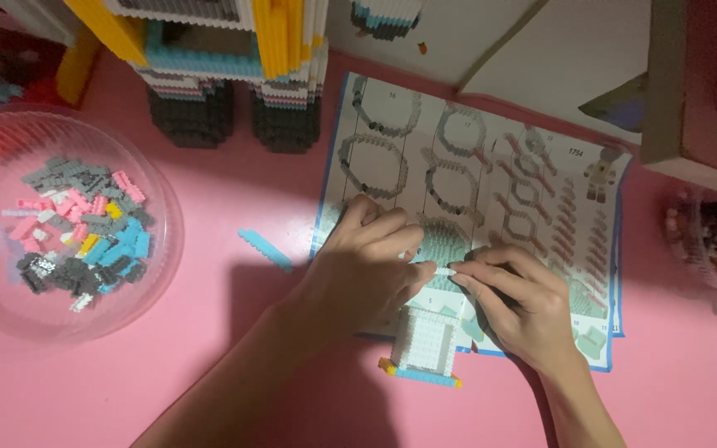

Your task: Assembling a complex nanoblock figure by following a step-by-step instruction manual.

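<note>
The left hand [371, 265] and right hand [518, 303] are pinching a small white brick strip [444, 270] together over the instruction sheet [491, 158], fingers clamped on its ends. Pressing unevenly is risking snapping it apart or knocking the white block model [425, 344] just below.

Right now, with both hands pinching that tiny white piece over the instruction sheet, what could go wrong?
1. The white piece is held only by the fingertips of the left hand and right hand; a slip could drop it onto the busy printed sheet, where it may be hard to spot.
2. The small white build sits right under the wrists; a nudge might knock it apart.
3. The loose blue strip lies by the left forearm and could get swept away.
</note>
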